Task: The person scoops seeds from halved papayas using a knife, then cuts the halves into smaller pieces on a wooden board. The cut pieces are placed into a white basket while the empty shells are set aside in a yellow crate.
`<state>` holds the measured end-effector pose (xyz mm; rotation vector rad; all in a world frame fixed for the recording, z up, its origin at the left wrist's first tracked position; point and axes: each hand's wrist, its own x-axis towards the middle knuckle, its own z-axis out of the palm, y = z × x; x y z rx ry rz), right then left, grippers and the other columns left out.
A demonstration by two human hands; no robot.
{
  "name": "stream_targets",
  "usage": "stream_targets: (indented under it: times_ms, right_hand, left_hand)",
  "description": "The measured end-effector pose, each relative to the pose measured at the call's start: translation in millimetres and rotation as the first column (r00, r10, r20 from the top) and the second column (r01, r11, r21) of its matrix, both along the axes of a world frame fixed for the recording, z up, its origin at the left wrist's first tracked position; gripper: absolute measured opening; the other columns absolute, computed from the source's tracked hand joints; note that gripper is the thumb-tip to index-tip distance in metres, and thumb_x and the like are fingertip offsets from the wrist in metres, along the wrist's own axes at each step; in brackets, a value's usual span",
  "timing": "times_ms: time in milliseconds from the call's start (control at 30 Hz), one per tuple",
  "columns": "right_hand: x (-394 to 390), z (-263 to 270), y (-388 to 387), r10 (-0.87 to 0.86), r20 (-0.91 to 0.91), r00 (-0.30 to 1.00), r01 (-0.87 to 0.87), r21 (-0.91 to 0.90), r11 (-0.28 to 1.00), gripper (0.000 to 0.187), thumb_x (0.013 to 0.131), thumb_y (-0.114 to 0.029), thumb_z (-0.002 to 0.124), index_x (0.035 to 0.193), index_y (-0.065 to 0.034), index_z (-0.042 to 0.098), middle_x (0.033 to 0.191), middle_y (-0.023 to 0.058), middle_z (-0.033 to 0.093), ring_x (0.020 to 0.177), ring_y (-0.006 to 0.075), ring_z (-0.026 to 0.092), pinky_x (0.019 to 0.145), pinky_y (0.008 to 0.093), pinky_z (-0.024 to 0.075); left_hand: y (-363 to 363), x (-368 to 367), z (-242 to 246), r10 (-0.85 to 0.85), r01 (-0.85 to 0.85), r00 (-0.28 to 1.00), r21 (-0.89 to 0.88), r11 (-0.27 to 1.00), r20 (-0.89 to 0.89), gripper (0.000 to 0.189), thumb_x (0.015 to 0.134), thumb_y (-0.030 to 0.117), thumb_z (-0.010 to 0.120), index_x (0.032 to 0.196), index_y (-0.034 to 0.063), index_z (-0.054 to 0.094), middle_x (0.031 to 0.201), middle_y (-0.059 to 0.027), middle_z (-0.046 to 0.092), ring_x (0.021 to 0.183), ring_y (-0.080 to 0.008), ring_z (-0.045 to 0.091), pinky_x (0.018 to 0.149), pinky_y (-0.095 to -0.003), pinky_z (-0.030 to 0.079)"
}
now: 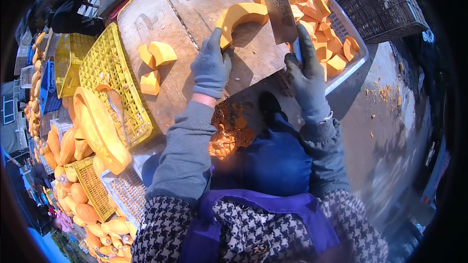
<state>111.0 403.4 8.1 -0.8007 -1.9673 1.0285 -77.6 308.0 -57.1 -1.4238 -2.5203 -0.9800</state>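
Observation:
My gloved left hand (212, 62) grips the near end of a curved, peeled pumpkin piece (241, 14) on a worn cutting board (153, 18). In my gloved right hand (309, 69) is the handle of a broad-bladed cleaver (278, 7). Its blade points away from me, upright beside the far end of the pumpkin piece; whether they touch I cannot tell. Several cut pumpkin chunks (162, 54) lie on the board left of my left hand. A white plastic crate (360, 53) beyond the cleaver holds many orange chunks.
A yellow crate (140, 128) at left holds seeds and a metal tool; a halved pumpkin (98, 128) leans by it. Whole peeled pumpkins (78, 193) are piled at lower left among more crates. Pulp and scraps (230, 135) lie below the board's near edge. Dark crates (384, 7) stand upper right.

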Motion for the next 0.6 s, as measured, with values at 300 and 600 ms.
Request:
stream_targets:
  times_ms: [300,600]
  right_hand:
    - [-36.6,16.7,29.3,0.008,0.278,0.961,-0.046,0.128,0.991,0.057,0.093,-0.017,0.052,0.146,-0.0162,0.032,0.109,0.0239,0.064,0.093,0.0361,0.066,0.086,0.0414,0.0539]
    - [-24.9,16.1,39.6,0.102,0.278,0.955,-0.093,-0.047,0.995,0.061,0.093,-0.019,0.056,0.148,-0.0207,0.028,0.112,0.0247,0.062,0.095,0.0349,0.067,0.087,0.0383,0.0544]
  left_hand:
    - [10.5,5.1,-15.7,-0.041,-0.001,0.993,0.352,0.936,0.112,0.053,0.076,0.013,0.077,0.121,0.008,0.05,0.11,-0.0164,0.052,0.1,-0.0316,0.055,0.085,-0.0377,0.05]
    - [12.9,-12.3,-12.0,-0.123,0.068,0.984,0.364,0.929,0.13,0.046,0.077,0.005,0.072,0.12,0.0074,0.054,0.114,-0.0167,0.058,0.106,-0.0341,0.058,0.089,-0.037,0.05]
